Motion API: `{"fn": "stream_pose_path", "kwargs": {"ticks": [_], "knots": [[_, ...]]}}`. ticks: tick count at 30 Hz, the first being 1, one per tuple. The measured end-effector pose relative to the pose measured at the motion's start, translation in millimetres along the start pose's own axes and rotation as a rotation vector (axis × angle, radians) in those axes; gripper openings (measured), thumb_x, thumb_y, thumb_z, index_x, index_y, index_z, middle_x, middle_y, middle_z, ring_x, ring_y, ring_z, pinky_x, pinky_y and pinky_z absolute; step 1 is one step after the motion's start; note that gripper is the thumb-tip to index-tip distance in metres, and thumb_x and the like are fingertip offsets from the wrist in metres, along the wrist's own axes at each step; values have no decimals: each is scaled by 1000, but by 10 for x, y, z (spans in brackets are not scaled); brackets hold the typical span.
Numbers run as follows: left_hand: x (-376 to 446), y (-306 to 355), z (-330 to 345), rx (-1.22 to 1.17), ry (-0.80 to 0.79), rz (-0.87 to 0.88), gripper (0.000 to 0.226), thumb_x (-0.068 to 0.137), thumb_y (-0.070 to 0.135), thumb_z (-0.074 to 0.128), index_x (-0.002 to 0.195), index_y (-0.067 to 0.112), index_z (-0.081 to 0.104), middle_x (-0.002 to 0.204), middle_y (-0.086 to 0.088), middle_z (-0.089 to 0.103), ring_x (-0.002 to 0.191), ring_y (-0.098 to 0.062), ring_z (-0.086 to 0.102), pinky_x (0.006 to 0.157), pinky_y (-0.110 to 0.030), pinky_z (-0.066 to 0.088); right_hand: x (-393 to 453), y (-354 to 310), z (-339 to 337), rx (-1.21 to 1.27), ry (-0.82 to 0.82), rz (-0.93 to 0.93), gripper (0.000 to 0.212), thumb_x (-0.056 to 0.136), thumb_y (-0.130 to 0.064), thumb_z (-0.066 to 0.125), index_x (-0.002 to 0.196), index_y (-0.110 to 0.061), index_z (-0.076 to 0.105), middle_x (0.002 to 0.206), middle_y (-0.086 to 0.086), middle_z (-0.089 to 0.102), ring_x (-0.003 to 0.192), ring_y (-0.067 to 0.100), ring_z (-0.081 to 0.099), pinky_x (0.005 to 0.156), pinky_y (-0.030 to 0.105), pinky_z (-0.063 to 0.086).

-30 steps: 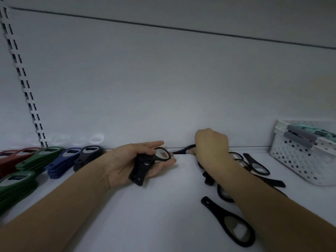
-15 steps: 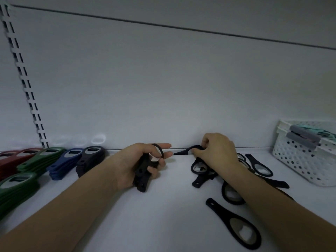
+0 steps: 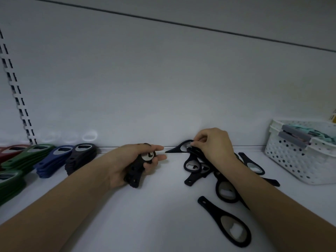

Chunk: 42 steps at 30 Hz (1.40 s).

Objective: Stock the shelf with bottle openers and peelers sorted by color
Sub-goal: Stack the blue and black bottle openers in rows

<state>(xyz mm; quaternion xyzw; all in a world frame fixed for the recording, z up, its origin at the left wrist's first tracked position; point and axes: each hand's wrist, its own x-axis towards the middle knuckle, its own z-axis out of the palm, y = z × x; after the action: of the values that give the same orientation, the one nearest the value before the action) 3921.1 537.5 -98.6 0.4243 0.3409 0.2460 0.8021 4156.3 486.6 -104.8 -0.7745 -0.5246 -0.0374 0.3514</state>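
Observation:
My left hand (image 3: 127,164) grips a small stack of black bottle openers (image 3: 135,174) just above the white shelf (image 3: 154,215). To its right, my right hand (image 3: 214,144) pinches the ring end of one black opener (image 3: 179,149) at the back wall. Several loose black openers (image 3: 192,166) lie scattered under and around my right forearm, one (image 3: 227,222) nearest the front. Along the left stand sorted stacks: red (image 3: 11,151), green (image 3: 27,157), blue (image 3: 52,160) and black (image 3: 81,157).
A white perforated basket (image 3: 298,160) with a grey clip and teal items inside stands at the right end of the shelf. The back wall rises right behind the openers. A slotted upright rail (image 3: 18,99) runs up at the left. Another green stack (image 3: 9,182) sits at the front left.
My left hand has closed its fingers round the black stack, which lay on the open palm before. My right hand has lifted slightly and now pinches the opener at the back wall.

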Motion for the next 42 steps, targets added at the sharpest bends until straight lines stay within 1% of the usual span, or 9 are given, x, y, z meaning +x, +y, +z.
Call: {"fn": "stream_pose_path", "kwargs": {"ticks": [7,12,16,20,25,29,32,35,42], "knots": [[-33,35,7,-33,8,-1,35,94,44,58,105,11,58,74,-10,63,50,-14,50,40,-19,45,13,-269,-228,-304,395,-334,10,95,-32,62,92,-23,67,87,-7,67,80,18,61,81,36,42],[-101,61,-14,-150,-69,8,24,91,2,59,115,1,58,99,-21,58,77,-26,65,60,-32,62,-15,-293,-358,507,62,-162,9,94,-13,64,91,-21,61,80,-1,71,71,10,66,65,27,50],[-105,0,12,-85,-125,20,39,97,21,55,127,-4,54,112,-32,63,90,-41,72,74,-47,61,-74,-332,-319,659,-262,-132,11,95,-3,60,92,-13,63,77,7,72,62,14,60,59,28,48],[-99,-48,76,-10,-194,-15,52,96,40,51,121,-4,62,109,-26,67,86,-36,73,68,-41,63,-210,-495,-154,629,-475,-160,8,91,-6,69,98,-10,70,88,6,75,70,15,71,66,24,57],[-41,-43,42,108,-64,122,28,94,12,62,121,16,66,80,-10,59,54,-14,53,42,-21,48,-82,-303,-360,73,-258,-240,18,83,-39,76,99,-32,70,98,-16,66,78,-4,60,70,10,42],[-23,-37,60,53,-26,140,30,91,7,63,121,12,64,86,-13,57,57,-18,55,46,-25,50,-83,-111,-519,-304,-683,-191,69,67,-68,75,128,-41,58,120,-16,52,110,4,52,97,25,45],[-36,-42,84,30,-79,124,52,79,-9,60,127,11,58,88,-18,55,62,-24,60,50,-29,54,-115,-121,-476,-312,-777,-215,89,60,-73,76,140,-48,45,134,-18,37,128,7,39,111,35,38],[-69,-33,78,7,-97,137,65,65,-9,62,126,11,57,96,-20,58,68,-28,67,56,-36,59,-96,-90,-454,-233,-758,-265,76,67,-62,80,136,-48,52,132,-23,39,125,2,41,110,30,38],[-50,-69,59,42,-79,152,44,92,-1,57,128,24,59,117,-19,59,74,-35,72,65,-53,60,-62,-112,-209,-165,-575,-387,37,78,-51,77,113,-39,71,125,-22,50,117,0,47,104,32,42]]}}
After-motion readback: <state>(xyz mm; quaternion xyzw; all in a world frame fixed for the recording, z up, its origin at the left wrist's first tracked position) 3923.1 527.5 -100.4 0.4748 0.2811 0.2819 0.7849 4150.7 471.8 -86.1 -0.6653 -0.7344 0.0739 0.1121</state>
